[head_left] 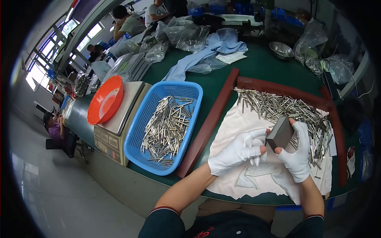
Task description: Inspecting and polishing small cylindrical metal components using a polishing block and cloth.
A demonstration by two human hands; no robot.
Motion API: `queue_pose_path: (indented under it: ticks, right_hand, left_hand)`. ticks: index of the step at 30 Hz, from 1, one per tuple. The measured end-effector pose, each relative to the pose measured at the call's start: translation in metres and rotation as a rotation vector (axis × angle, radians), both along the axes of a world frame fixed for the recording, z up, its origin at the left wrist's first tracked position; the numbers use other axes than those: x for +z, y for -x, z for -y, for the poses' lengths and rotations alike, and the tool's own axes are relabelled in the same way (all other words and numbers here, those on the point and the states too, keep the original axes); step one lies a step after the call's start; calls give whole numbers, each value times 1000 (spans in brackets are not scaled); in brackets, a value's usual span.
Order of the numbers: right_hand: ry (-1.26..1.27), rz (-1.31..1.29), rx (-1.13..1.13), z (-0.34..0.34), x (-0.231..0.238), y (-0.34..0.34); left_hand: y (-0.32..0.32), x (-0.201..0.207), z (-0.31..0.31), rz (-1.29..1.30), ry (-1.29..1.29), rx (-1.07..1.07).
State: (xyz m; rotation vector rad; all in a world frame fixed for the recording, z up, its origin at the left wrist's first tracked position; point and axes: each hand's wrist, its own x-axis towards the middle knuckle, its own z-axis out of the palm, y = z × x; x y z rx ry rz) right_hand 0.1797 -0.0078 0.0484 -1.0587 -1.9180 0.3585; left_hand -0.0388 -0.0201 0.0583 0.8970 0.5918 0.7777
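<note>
A dark grey rectangular block (280, 135) is held tilted above the cloth by my right hand (298, 152), thumb at its lower edge and fingers at its upper end. My left hand (240, 150) is at the block's left side, fingers curled and one fingertip at its edge. Whether anything small is between those fingers cannot be seen. Both hands wear white gloves with bare fingertips. Behind and right of the block, a heap of thin metal pins (274, 104) lies on a pale cloth (228, 137). A crumpled white cloth (254, 174) lies below my hands.
A red-brown frame (210, 126) borders the cloth. To its left stand a blue basket (133, 148) of metal pins and a scale (107, 144) bearing an orange bowl (93, 104). Behind lie a blue cloth (198, 57), bagged pins (192, 43) and a metal bowl (281, 51). Several people sit farther off.
</note>
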Motion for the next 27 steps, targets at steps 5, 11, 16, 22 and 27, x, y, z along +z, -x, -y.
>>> queue_pose_path:
  ticks: [5, 11, 16, 22, 27]
  right_hand:
    - [80, -82, 33, 5, 4, 2]
    - [71, -97, 13, 8, -5, -1]
    - [100, -147, -7, 7, 4, 2]
    - [64, -155, -57, 4, 6, -2]
    - [26, -103, -21, 5, 4, -2]
  left_hand:
    - [-1, 2, 6, -67, -33, 40]
    - [-5, 2, 8, -149, 4, 129]
    - [-8, 3, 6, -184, -133, 126]
    - [-4, -5, 0, -182, -126, 36]
    - [-4, -4, 3, -117, -83, 80]
